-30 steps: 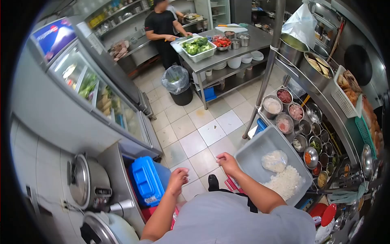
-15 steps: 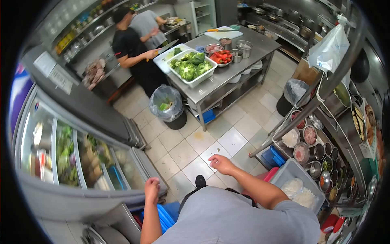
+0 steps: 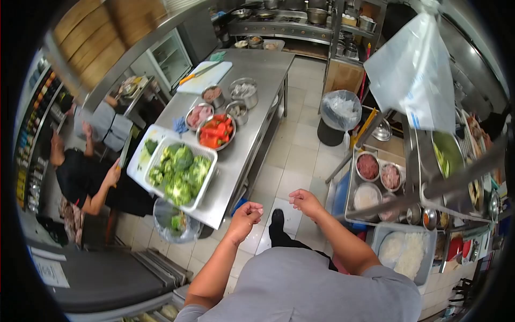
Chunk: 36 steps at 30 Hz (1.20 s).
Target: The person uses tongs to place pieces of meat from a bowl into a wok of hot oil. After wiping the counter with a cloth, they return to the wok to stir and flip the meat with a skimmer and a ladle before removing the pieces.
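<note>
My left hand (image 3: 245,221) is held in front of my body over the tiled floor, its fingers loosely bent and apart, with nothing in it. Close by on the right, my right hand (image 3: 306,204) hangs in the air, also loosely open and holding nothing. Neither hand touches anything. Nearest to the left hand is the steel table (image 3: 264,70), where a white tub of broccoli (image 3: 179,169) stands at the near end. Beside the tub is a bowl of red peppers (image 3: 216,132). Steel pots (image 3: 244,92) and a white cutting board with a knife (image 3: 204,78) lie farther back.
A co-worker in black (image 3: 80,177) holds a knife at the table's left side; another person in grey (image 3: 104,126) is behind. Lined bins stand by the table (image 3: 177,228) and in the aisle (image 3: 340,112). On the right are food containers (image 3: 368,166) and a grey rice tub (image 3: 402,228).
My view has turned right and come nearer the table. My two hands are now closer together, and the left one has come forward. The glass-door fridge has mostly left the view.
</note>
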{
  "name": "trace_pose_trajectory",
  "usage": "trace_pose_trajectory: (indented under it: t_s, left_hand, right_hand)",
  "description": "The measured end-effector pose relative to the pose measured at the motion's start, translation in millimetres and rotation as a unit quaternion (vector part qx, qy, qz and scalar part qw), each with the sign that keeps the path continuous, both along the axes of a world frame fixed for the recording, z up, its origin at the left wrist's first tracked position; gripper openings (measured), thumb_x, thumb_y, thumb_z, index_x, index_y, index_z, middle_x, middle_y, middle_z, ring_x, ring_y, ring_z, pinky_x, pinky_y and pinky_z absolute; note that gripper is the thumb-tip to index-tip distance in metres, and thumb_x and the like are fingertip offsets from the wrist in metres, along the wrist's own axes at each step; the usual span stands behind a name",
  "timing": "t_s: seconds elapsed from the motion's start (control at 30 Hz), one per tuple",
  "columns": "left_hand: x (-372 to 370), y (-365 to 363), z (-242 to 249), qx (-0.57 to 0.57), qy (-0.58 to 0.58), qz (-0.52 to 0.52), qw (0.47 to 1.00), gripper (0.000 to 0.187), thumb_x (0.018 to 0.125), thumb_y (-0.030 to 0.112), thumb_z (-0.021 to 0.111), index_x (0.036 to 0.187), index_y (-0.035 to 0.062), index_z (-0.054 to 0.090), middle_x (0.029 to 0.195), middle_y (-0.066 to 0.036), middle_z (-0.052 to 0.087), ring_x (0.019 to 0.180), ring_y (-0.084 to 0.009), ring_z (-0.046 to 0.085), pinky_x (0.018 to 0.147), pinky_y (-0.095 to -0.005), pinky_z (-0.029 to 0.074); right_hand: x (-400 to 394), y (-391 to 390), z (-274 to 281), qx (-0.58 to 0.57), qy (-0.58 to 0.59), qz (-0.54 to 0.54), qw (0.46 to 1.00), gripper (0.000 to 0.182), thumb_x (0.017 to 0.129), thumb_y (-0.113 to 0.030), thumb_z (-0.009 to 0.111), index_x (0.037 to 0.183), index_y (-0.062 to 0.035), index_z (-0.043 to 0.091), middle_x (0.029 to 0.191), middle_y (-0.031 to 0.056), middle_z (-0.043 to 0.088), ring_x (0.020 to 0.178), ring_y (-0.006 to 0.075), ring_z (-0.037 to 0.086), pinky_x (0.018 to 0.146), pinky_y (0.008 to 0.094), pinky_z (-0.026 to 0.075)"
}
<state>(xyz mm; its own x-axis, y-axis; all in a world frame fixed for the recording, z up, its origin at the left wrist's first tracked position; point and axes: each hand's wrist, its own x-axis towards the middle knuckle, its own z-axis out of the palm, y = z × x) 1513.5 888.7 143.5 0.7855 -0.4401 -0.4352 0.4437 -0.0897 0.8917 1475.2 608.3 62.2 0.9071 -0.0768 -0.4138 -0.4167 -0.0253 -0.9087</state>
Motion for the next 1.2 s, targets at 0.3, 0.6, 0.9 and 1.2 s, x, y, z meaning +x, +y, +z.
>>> trace_pose_trajectory:
  t_s: [0.3,0.6,0.9,1.2]
  left_hand:
    - [222.4,-87.8,29.7,-0.013,0.009,0.028,0.999,0.023,0.097,0.017,0.07,0.117,0.0065,0.068,0.098,-0.002,0.068,0.08,-0.0103,0.06,0.078,-0.0265,0.05]
    - [429.7,-212.0,13.0,-0.054,0.082,-0.052,0.994,0.023,0.097,0.018,0.068,0.118,0.0072,0.066,0.096,-0.001,0.068,0.078,-0.0109,0.062,0.076,-0.0276,0.051]
    - [647.9,-527.8,28.4,-0.028,0.042,-0.339,0.939,0.023,0.096,0.017,0.068,0.116,0.0051,0.066,0.097,-0.002,0.064,0.082,-0.0106,0.057,0.08,-0.0278,0.049]
    - [624.6,-815.1,61.7,-0.059,-0.012,-0.609,0.791,0.024,0.097,0.02,0.068,0.117,0.0074,0.066,0.103,-0.001,0.065,0.092,-0.011,0.059,0.083,-0.0293,0.048]
  right_hand:
    - [208.6,-73.0,38.7,0.083,-0.046,-0.126,0.987,0.019,0.094,-0.014,0.07,0.111,-0.0044,0.068,0.1,0.0035,0.068,0.087,0.014,0.062,0.077,0.0298,0.051]
    - [295.6,-171.2,276.3,0.256,-0.528,0.04,0.809,0.013,0.091,-0.016,0.079,0.099,-0.0086,0.071,0.107,0.009,0.061,0.092,0.0197,0.059,0.085,0.0358,0.047]
    - [484.4,-324.4,347.6,0.125,-0.773,-0.05,0.619,0.01,0.092,-0.023,0.081,0.099,-0.0164,0.078,0.105,0.006,0.061,0.085,0.0199,0.056,0.078,0.036,0.041]
    - [467.4,-468.4,356.4,-0.064,-0.783,-0.242,0.569,0.009,0.095,-0.02,0.076,0.089,-0.0135,0.077,0.107,0.0101,0.064,0.084,0.0209,0.055,0.075,0.0374,0.038]
